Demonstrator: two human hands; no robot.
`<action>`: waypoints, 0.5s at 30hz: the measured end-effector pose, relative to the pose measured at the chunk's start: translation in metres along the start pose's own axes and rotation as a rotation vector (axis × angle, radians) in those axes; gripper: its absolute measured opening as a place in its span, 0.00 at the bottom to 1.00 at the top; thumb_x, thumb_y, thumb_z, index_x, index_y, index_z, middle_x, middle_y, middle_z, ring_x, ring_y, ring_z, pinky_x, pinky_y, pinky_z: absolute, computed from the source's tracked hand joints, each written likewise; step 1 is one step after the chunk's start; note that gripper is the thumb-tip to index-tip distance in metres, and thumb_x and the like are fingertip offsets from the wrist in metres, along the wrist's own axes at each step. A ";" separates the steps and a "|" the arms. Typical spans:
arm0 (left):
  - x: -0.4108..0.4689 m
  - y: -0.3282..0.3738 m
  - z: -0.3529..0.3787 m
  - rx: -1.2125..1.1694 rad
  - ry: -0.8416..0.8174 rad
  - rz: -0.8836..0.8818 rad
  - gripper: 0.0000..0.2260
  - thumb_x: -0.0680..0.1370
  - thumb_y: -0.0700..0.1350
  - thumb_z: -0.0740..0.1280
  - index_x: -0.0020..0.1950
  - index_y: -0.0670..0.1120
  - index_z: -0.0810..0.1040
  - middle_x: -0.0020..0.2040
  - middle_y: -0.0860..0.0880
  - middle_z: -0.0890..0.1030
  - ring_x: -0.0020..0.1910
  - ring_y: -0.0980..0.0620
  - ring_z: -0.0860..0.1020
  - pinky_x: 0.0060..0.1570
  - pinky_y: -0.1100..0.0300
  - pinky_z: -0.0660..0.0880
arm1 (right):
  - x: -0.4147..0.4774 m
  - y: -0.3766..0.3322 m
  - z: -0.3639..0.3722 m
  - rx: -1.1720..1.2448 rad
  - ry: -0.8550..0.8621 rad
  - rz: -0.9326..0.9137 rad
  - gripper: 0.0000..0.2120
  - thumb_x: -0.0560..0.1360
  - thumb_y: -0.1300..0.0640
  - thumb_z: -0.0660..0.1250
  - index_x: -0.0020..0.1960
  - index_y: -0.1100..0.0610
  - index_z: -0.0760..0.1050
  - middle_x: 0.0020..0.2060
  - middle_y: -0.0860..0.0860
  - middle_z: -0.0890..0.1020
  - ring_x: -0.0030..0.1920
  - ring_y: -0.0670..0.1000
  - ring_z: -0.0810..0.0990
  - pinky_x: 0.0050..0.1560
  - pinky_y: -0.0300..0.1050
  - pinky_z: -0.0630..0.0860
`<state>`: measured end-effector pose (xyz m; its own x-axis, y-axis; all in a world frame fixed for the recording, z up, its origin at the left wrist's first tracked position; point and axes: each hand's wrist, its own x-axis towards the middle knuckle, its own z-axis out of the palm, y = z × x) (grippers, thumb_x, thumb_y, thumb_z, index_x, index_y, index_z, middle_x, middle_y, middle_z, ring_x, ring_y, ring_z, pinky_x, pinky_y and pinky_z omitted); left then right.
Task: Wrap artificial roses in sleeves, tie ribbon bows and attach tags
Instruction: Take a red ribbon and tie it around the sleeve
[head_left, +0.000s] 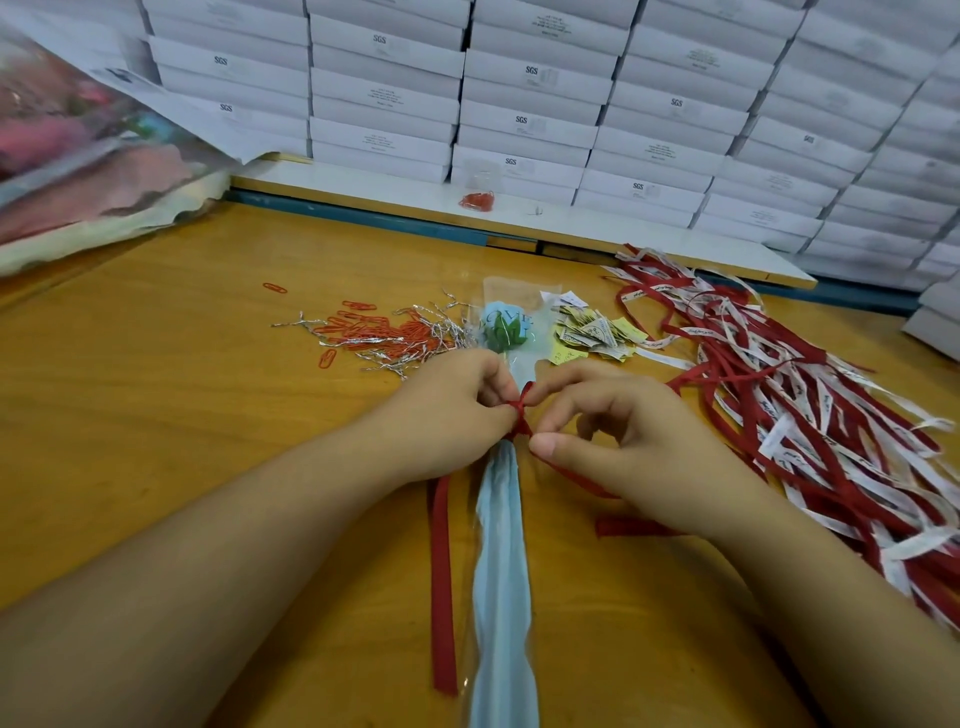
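Pale-blue sleeve lies along the wooden table with the blue rose inside its clear far end; at its waist the left hand and right hand each pinch the red ribbon with curled fingers, one tail trailing beside the sleeve on the left. Beyond the hands lie loose red paperclips mixed with silver twist ties, a heap of small tags and, to the right, a spread of red and white ribbons; farther left a clear plastic bag holds blurred pink and pale goods; at the back, closed white boxes stand stacked, contents unseen.
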<state>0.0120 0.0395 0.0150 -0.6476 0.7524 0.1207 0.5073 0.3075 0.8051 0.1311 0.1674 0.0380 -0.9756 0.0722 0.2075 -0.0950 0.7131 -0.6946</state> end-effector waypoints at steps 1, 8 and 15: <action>-0.001 0.000 0.000 -0.005 -0.010 -0.005 0.08 0.76 0.40 0.67 0.40 0.52 0.75 0.39 0.53 0.80 0.36 0.60 0.76 0.32 0.72 0.70 | 0.001 0.000 0.000 0.012 -0.001 -0.020 0.05 0.73 0.60 0.71 0.40 0.53 0.81 0.49 0.44 0.81 0.47 0.42 0.79 0.45 0.36 0.74; 0.000 0.004 -0.001 -0.073 -0.032 -0.066 0.06 0.75 0.41 0.68 0.40 0.50 0.77 0.35 0.53 0.78 0.32 0.60 0.74 0.28 0.75 0.68 | 0.002 0.003 0.004 0.046 0.070 0.000 0.04 0.73 0.62 0.71 0.43 0.53 0.82 0.38 0.48 0.83 0.40 0.47 0.80 0.43 0.43 0.77; -0.001 0.004 -0.003 -0.145 -0.017 -0.147 0.05 0.74 0.39 0.68 0.40 0.49 0.79 0.32 0.52 0.79 0.30 0.58 0.75 0.30 0.67 0.71 | 0.005 0.003 0.014 -0.140 0.127 0.052 0.05 0.72 0.62 0.72 0.45 0.53 0.83 0.36 0.46 0.84 0.40 0.41 0.81 0.46 0.39 0.78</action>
<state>0.0129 0.0384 0.0192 -0.6981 0.7159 -0.0135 0.3201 0.3289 0.8885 0.1232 0.1606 0.0271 -0.9449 0.1923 0.2651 -0.0080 0.7956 -0.6058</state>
